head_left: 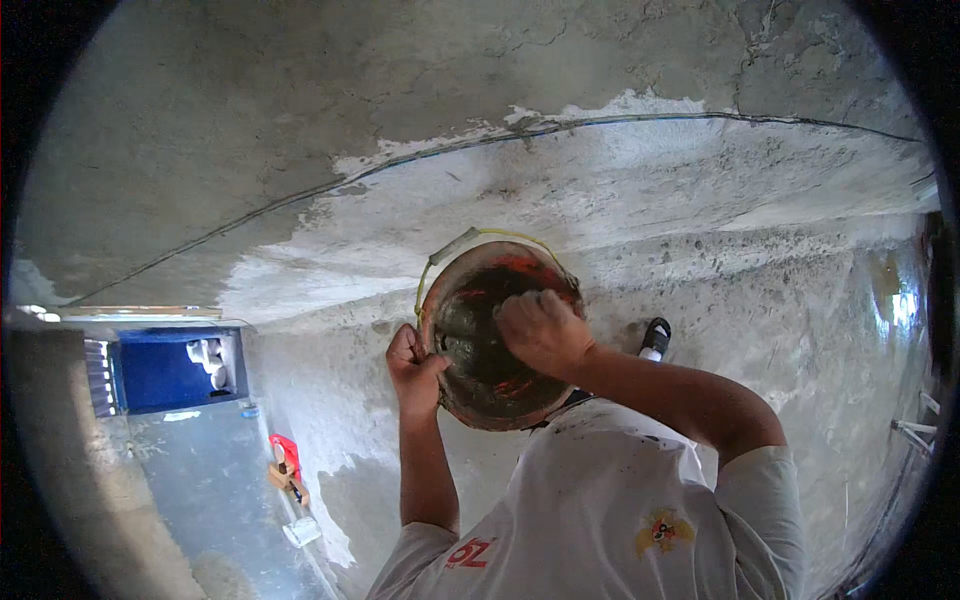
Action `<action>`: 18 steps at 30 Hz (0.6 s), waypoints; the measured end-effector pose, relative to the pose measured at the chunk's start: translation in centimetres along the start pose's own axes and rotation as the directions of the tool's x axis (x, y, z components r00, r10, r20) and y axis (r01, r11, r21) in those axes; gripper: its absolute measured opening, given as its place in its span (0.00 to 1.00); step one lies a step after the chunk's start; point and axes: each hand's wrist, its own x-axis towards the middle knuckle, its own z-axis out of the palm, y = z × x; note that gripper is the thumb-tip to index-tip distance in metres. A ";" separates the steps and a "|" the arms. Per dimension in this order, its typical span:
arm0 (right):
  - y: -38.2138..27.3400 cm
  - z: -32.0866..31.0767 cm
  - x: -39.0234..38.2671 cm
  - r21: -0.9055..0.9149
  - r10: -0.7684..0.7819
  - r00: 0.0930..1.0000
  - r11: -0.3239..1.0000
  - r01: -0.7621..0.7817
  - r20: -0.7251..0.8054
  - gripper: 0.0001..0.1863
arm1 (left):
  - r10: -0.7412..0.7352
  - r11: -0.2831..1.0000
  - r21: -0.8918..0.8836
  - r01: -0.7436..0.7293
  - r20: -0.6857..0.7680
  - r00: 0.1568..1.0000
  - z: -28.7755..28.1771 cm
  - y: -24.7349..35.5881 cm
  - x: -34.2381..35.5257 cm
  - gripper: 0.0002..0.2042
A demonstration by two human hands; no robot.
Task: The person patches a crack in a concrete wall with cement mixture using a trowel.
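Observation:
A round bucket [455,280] with a reddish, smeared inner wall is held up in front of my body. Dark, wet grey-looking material [470,345] lies inside it. Its thin yellow handle [520,233], fitted with a pale grip sleeve, is swung over to the far side. At the left rim, my left hand [417,370] grips the bucket, its thumb over the edge. My right hand [545,328] is closed over the bucket's opening, knuckles up. Whatever its fingers hold, if anything, is hidden beneath them.
A thin cable [480,140] runs across the patchy grey wall ahead. My foot in a black sandal [655,338] shows at right. Far left are a blue doorway [150,370], a red bag [285,452] and a white container [301,532]. A metal frame [912,432] stands far right.

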 end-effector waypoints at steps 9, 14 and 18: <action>0.2 1.8 -2.2 0.271 -0.277 0.958 0.931 0.247 0.079 0.08 | 0.003 0.992 0.125 0.003 -0.053 0.999 -3.1 -0.6 -0.4 0.18; 1.2 1.3 -1.6 0.230 -0.182 0.942 0.966 0.117 0.283 0.08 | 0.035 0.949 0.314 -0.010 -0.075 0.997 -2.0 1.3 -1.2 0.17; -0.7 1.6 -2.1 0.265 -0.237 0.928 0.951 0.161 0.287 0.07 | 0.097 0.939 0.338 -0.070 -0.063 0.993 -1.1 1.4 -1.1 0.17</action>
